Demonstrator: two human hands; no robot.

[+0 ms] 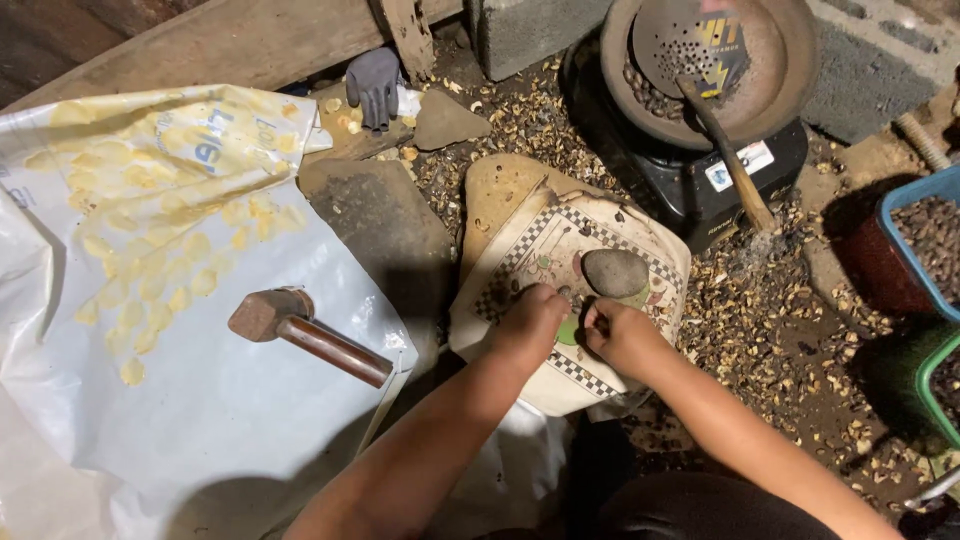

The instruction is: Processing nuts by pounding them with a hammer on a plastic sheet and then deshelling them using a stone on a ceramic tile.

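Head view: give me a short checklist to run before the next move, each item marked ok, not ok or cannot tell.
1. Both hands in view: left hand and right hand are on the patterned cloth: ok.
2. What the fingers pinch: hidden between the hands: cannot tell.
3. Grey stone lies on the cloth just above the hands, untouched: ok.
4. Hammer lies apart on the white plastic sheet, in neither hand: ok.
5. Pale kernels rest spread on the sheet: ok.
6. Ground around the cloth is littered with shell bits: not ok.
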